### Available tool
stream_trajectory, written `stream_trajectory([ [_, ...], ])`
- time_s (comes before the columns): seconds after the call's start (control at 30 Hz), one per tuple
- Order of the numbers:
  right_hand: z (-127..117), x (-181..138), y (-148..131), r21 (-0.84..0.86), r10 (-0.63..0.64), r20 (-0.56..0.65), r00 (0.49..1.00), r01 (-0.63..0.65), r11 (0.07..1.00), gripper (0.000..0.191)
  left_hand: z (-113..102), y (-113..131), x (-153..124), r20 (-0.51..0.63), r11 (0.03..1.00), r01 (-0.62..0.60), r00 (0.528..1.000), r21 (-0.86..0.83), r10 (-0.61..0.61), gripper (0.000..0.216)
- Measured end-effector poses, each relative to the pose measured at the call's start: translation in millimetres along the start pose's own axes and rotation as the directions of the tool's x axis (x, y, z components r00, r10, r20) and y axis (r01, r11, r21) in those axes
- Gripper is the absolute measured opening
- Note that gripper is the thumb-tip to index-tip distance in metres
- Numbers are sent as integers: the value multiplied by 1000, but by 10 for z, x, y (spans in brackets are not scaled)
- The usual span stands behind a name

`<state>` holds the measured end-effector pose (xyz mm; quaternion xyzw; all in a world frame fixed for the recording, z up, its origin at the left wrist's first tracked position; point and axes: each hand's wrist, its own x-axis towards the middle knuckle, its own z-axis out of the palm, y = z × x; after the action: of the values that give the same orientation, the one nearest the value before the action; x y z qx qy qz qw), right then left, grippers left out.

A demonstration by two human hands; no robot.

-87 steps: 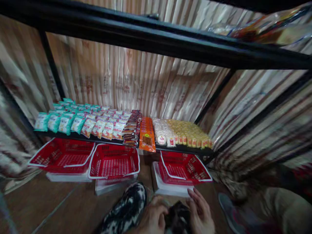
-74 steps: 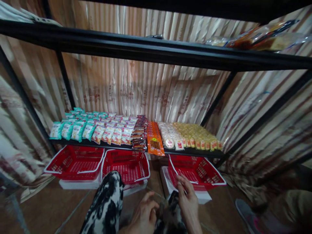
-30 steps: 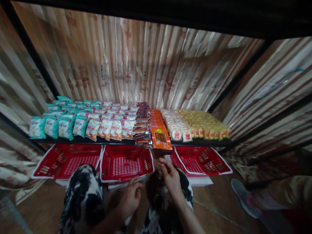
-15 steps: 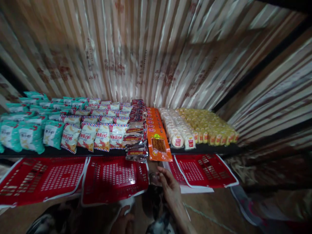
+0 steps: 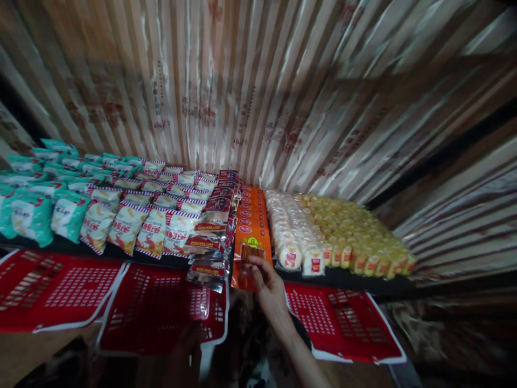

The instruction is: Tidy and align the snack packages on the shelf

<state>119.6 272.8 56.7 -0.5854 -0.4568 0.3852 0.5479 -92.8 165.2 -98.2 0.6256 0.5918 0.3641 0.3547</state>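
Observation:
My right hand [image 5: 270, 290] reaches over the near end of an orange snack packet [image 5: 251, 218] on the shelf. Its thumb and fingers are drawn together in front of the packet's window of brown sticks. What lies between them, if anything, is too blurred to make out. Low in the picture, my left hand [image 5: 186, 345] is dark and smeared in front of a red basket [image 5: 161, 312], so its fingers cannot be read. Just left of the orange packet runs a row of dark red and silver packets [image 5: 208, 245].
White and red shrimp snack bags [image 5: 151, 231] and teal bags [image 5: 32, 218] fill the shelf's left side. To the right are white round packs [image 5: 290, 256] and yellow packs [image 5: 359, 242]. Another red basket [image 5: 339, 318] hangs below the black shelf edge [image 5: 363, 283]. Striped sheeting [image 5: 218, 81] stands behind.
My right hand has risen from below the shelf edge to the orange packet's near end. My left hand has shifted slightly left. The camera view has turned and tilted a little.

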Motion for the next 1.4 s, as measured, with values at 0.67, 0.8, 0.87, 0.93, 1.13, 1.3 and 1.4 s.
stream_trajectory([
  [0.67, -1115, 161, -88, -134, -121, -58, 991, 112, 985, 39, 342, 1711, 101, -120, 994, -108, 987, -6, 106, 32],
  [0.8, -1182, 45, -132, -173, -174, -73, 982, 159, 972, 38, 320, 1732, 16, -91, 980, -174, 979, 91, 182, 34],
  [0.87, -1217, -28, -111, -180, -172, -71, 983, 157, 971, 37, 323, 1754, 12, -63, 975, -192, 978, 116, 200, 34],
  [0.93, -1259, -103, -64, -183, -155, -68, 986, 140, 973, 38, 346, 1783, 55, -31, 967, -218, 974, 133, 224, 35],
  [1.13, -1344, -241, 84, -207, -99, -85, 991, 80, 975, 40, 463, 1916, 416, 64, 942, -250, 968, 223, 242, 35],
  [1.3, -1192, -41, 90, -233, -137, -62, 989, 119, 965, 37, 537, 2054, 746, 122, 910, -256, 966, 326, 228, 40],
  [1.4, -1019, 209, 81, -285, -212, -1, 977, 203, 937, 37, 603, 2118, 928, 160, 886, -266, 962, 380, 221, 45],
])
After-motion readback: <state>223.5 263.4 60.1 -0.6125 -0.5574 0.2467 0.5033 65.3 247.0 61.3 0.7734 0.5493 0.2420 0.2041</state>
